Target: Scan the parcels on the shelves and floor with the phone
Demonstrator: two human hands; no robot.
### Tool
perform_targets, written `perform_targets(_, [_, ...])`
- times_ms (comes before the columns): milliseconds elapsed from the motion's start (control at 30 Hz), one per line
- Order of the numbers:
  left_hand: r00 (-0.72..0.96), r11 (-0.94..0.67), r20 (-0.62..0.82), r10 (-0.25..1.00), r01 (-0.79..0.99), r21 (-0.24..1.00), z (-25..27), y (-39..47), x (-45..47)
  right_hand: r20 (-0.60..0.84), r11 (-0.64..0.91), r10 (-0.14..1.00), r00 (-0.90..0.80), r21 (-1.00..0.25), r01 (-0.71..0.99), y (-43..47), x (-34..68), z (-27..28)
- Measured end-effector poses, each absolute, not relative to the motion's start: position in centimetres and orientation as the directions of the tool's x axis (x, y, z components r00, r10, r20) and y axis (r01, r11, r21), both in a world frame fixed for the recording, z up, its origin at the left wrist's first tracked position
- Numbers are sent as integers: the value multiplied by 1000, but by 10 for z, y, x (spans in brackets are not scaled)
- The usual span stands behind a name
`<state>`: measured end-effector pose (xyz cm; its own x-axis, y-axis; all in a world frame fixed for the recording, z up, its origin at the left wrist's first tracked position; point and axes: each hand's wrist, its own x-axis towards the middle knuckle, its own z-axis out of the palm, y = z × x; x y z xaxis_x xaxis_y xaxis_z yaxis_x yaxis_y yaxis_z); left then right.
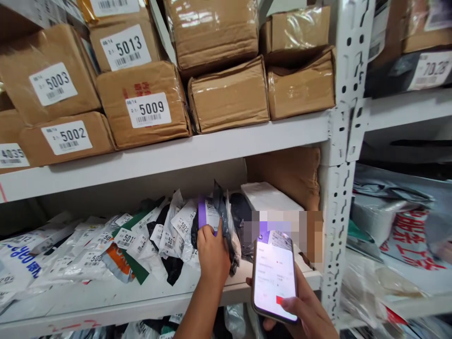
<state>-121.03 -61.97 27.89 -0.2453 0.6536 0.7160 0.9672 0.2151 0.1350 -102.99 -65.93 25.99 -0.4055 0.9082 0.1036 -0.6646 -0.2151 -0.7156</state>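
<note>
Bagged parcels (175, 233) crowd the hands (213, 249), cartons (228, 99) above

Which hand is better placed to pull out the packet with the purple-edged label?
Left, most likely: the left hand is right at that packet, its fingers against it. The right hand is holding up a phone, so it looks less free.

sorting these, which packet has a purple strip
The packet touched by the left hand; the other packets in its row show no such strip.
</note>
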Motion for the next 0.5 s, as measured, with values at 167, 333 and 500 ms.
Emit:
perform_targets(167, [-224,189,729,646,973,132,277,-619,-1211,178,-181,894,-411,-697,-694,-663,-1033,260])
perform_targets(333, [-247,-44,795,554,945,325,274,-622,-1217,205,-175,875,-439,-712,-680,-664,-1025,256])
perform_targets(500, [-320,-182,741,590,842,508,300,-624,-1221,178,-205,877,-446,-701,-683,-664,-1011,250])
